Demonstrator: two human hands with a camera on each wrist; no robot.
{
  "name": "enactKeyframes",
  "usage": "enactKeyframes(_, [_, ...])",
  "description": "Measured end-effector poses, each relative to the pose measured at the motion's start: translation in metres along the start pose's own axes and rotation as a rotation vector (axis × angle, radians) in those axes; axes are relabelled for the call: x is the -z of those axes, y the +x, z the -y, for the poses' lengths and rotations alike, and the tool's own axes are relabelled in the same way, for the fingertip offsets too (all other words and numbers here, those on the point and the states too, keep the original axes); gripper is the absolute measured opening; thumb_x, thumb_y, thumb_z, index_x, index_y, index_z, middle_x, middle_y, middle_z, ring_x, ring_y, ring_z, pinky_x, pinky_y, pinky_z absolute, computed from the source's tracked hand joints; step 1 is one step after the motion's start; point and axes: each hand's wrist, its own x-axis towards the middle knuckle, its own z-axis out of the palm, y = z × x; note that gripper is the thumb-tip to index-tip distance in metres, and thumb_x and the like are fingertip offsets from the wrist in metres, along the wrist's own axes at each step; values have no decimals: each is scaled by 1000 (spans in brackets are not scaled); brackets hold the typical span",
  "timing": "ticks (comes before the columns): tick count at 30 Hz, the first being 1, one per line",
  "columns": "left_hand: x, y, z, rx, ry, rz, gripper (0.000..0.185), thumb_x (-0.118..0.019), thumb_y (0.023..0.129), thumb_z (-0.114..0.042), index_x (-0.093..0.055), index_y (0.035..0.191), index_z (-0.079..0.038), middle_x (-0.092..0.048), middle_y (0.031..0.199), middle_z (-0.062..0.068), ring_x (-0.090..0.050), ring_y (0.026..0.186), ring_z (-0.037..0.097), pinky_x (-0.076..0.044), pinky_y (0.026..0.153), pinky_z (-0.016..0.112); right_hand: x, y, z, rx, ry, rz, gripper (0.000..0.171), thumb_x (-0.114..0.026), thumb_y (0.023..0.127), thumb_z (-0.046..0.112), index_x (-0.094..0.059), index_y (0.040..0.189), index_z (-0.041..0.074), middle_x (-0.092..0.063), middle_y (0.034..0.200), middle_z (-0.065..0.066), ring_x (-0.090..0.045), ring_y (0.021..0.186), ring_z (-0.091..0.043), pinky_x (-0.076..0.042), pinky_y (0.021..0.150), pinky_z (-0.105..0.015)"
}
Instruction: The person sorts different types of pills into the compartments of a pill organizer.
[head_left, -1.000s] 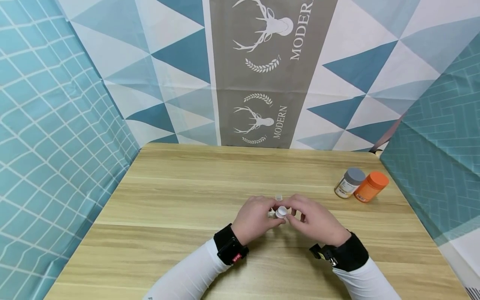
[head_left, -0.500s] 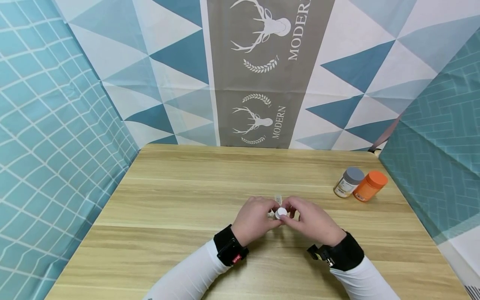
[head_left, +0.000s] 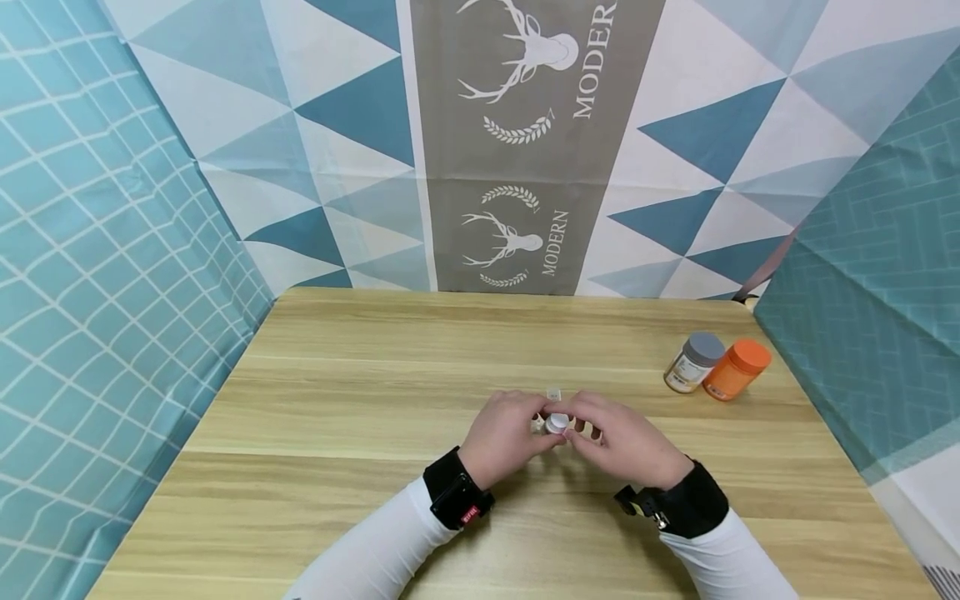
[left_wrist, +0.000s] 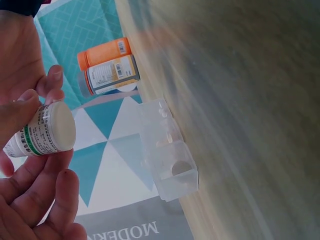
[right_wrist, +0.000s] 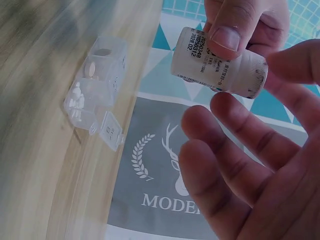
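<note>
Between both hands, above the table, is a small white pill bottle (right_wrist: pixel 207 65) with printed text and a green band. My left hand (head_left: pixel 504 437) grips its body, thumb pressed on the label in the right wrist view. A ridged white cap (right_wrist: pixel 257 77) tops it, and my right hand (head_left: pixel 628 442) has thumb and index finger around that cap, other fingers spread below. Beneath the hands stands a translucent pill organizer (left_wrist: pixel 167 155), its compartments holding white tablets and larger pills. One clear lid (right_wrist: pixel 112 131) hangs open; in the head view the hands mostly hide the organizer.
At the table's right rear, a white bottle with a grey lid (head_left: pixel 693 362) stands beside an orange bottle (head_left: pixel 737 369). The wooden table (head_left: pixel 360 367) ends against patterned cloth (head_left: pixel 352 167) at the back and both sides.
The right thumb, over the cap's top half a second ago, is now at the cap's side, and its fingers have shifted around the cap. The left hand keeps its hold on the bottle.
</note>
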Motion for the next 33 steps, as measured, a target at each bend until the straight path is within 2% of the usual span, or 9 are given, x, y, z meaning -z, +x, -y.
enactKeyframes(5, [1, 1, -1, 2, 17, -15, 33, -80, 81, -46, -72, 103, -22, -68, 87, -16, -61, 79, 4, -45, 81, 30, 0, 1, 1, -26, -9, 8, 32, -62, 98, 18, -62, 130, 22, -59, 105, 14, -57, 88, -8, -50, 72, -26])
enactKeyframes(14, [-1, 2, -3, -10, 4, -26, 24, -78, 84, -43, -71, 93, -22, -67, 85, -17, -63, 80, 6, -44, 79, 28, -6, 5, 5, -139, 6, -36, 20, -64, 95, 42, -60, 105, 24, -57, 89, 14, -54, 77, -4, -46, 62, -23])
enactKeyframes(22, [-2, 1, -3, 15, 18, -34, 18, -78, 84, -36, -69, 90, -22, -67, 82, -15, -59, 75, 2, -45, 79, 29, -13, 7, 9, -157, -28, -80, 19, -64, 96, 39, -58, 101, 22, -55, 88, 9, -55, 77, -12, -44, 63, -24])
enactKeyframes(26, [-3, 0, -2, 16, 29, -40, 17, -77, 84, -36, -67, 88, -23, -65, 81, -16, -56, 73, 0, -45, 78, 29, -17, 7, 9, -152, -30, -101, 17, -65, 96, 37, -58, 100, 22, -54, 89, 11, -57, 79, -12, -45, 64, -24])
enactKeyframes(30, [-4, 0, -2, 19, 40, -31, 18, -77, 85, -36, -67, 92, -23, -67, 86, -15, -59, 78, 2, -45, 80, 30, -19, 7, 7, -155, -35, -110, 16, -66, 96, 36, -58, 99, 23, -54, 88, 12, -56, 80, -11, -45, 64, -24])
enactKeyframes(33, [-5, 0, -2, 30, 41, -7, 23, -76, 86, -38, -68, 101, -22, -70, 96, -13, -63, 87, 4, -45, 85, 33, -20, 8, 5, -166, -24, -106, 16, -67, 95, 37, -58, 99, 24, -54, 89, 12, -57, 80, -13, -45, 64, -25])
